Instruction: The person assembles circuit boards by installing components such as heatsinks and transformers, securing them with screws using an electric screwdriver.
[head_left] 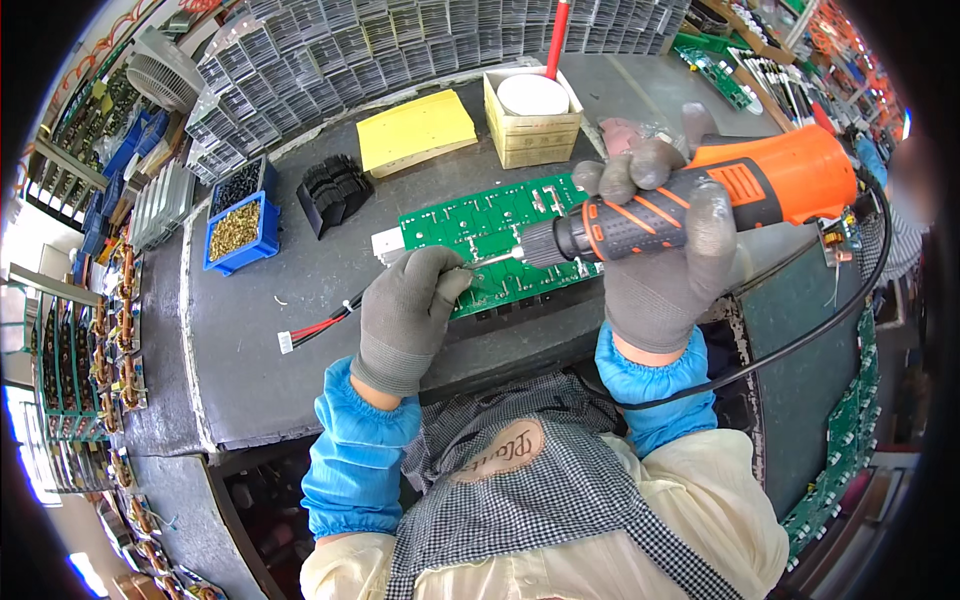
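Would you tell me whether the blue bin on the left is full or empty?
Nearly full: the blue bin holds a heap of small brass-coloured parts reaching close to its rim.

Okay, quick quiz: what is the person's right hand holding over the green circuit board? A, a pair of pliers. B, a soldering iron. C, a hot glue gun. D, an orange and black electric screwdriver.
D: the right hand is wrapped around an orange and black electric screwdriver with a black cord, its bit pointing at the green circuit board where the left hand steadies the tip.
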